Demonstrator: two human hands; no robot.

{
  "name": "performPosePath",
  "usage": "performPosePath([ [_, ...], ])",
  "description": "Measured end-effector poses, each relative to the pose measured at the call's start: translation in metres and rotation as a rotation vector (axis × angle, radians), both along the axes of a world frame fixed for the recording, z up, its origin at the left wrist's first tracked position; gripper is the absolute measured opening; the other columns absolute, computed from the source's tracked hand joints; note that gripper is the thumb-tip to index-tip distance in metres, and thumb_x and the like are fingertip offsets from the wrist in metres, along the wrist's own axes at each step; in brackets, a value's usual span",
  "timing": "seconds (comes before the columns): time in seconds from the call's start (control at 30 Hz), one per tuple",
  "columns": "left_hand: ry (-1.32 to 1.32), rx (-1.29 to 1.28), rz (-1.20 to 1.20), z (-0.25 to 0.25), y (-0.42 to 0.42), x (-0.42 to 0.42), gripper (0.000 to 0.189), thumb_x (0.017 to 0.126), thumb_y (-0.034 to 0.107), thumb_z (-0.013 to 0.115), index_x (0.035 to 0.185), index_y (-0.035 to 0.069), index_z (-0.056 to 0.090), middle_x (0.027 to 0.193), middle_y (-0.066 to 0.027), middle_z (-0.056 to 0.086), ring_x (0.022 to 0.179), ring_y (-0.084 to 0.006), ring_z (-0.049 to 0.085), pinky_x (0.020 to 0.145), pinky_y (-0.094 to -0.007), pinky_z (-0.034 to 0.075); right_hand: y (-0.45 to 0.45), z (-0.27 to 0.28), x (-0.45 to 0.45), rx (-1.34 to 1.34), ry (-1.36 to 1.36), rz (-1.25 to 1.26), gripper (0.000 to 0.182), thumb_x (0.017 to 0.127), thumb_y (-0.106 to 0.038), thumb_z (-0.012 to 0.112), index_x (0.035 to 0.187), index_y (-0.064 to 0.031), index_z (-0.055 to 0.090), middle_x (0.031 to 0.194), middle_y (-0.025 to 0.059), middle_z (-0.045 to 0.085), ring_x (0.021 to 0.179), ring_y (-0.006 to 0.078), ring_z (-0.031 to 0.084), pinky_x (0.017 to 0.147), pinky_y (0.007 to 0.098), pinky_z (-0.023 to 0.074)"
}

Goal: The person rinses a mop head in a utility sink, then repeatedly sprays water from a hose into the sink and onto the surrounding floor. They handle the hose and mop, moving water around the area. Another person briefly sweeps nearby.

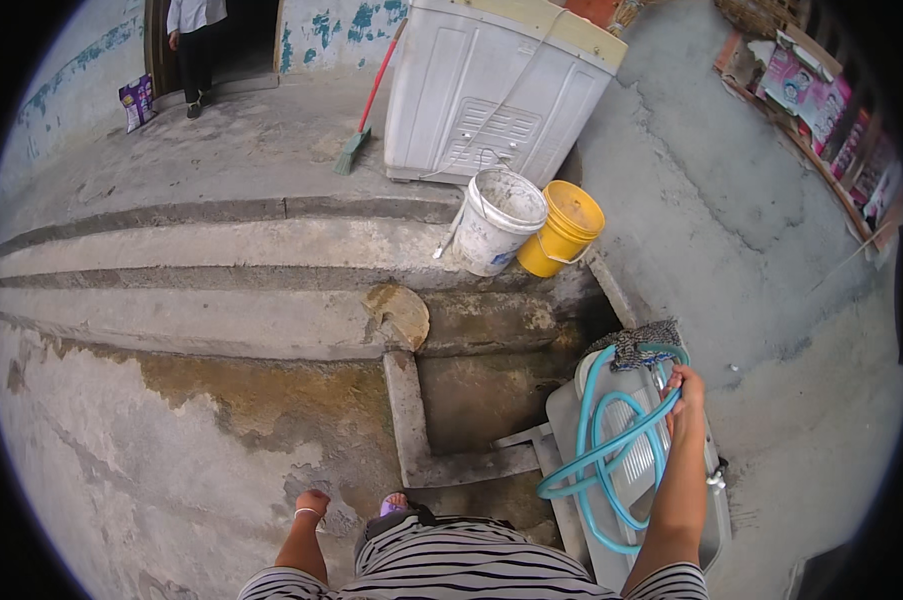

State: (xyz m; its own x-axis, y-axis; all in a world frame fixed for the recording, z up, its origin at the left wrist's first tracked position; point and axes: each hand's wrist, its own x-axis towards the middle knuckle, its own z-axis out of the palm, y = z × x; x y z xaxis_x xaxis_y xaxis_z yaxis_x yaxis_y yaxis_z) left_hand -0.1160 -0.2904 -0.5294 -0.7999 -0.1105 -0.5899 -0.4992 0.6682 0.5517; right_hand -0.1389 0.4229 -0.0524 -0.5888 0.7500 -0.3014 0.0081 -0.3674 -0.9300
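Observation:
My right hand (682,394) grips a light-blue hose (622,435) that hangs in loose loops over a grey washboard sink (714,517). A dark patterned cloth (642,343) lies at the sink's far end, just beyond that hand. Low at my left side hangs my left hand (313,502), with a band at its wrist; its fingers look curled and nothing shows in them. A tap (716,476) is fixed by the sink's right edge.
Concrete steps (196,315) run left, beside a low-walled basin (408,420). Beyond stand a white bucket (500,221), a yellow bucket (562,229), a washing machine (496,97) and a broom (369,112). A person (194,45) stands at the doorway. A wall (759,262) rises right.

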Motion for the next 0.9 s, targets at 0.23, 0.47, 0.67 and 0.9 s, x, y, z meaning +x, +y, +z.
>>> performPosePath([
  [0.23,-0.094,0.154,0.082,-0.003,0.008,0.014,0.004,0.076,0.008,0.067,0.079,0.005,0.068,0.059,-0.0084,0.061,0.045,-0.0189,0.058,0.04,-0.0332,0.045,-0.017,0.004,0.011,0.006,0.012,-0.009,0.018,0.083,-0.007,0.056,0.07,-0.0109,0.044,0.058,-0.0043,0.042,0.044,0.0051,0.039,0.039,0.0233,0.0347],
  [0.47,-0.131,0.073,0.059,0.0,0.011,0.012,0.008,0.071,0.013,0.068,0.078,0.01,0.072,0.06,-0.0083,0.064,0.05,-0.0181,0.062,0.05,-0.0324,0.051,-0.034,0.006,0.015,0.031,-0.015,0.043,0.011,0.083,-0.008,0.057,0.077,-0.0091,0.048,0.058,-0.0049,0.043,0.044,0.0048,0.039,0.041,0.0231,0.0353],
  [0.67,-0.081,0.114,0.05,0.009,0.027,-0.002,0.009,0.071,0.013,0.068,0.079,0.011,0.072,0.059,-0.0076,0.063,0.048,-0.0168,0.061,0.048,-0.0329,0.05,-0.038,0.01,0.01,0.028,0.011,0.011,0.015,0.081,-0.004,0.057,0.073,-0.0087,0.045,0.058,-0.0021,0.043,0.042,0.0062,0.038,0.038,0.0239,0.0324],
  [0.9,0.035,0.036,-0.014,0.002,0.028,0.003,0.01,0.067,0.017,0.071,0.075,0.012,0.073,0.069,-0.0109,0.068,0.063,-0.0234,0.066,0.062,-0.0359,0.053,-0.027,0.013,0.011,0.044,0.026,-0.031,0.016,0.082,-0.004,0.057,0.072,-0.0084,0.045,0.058,-0.0015,0.043,0.042,0.0065,0.039,0.038,0.0234,0.0319],
])
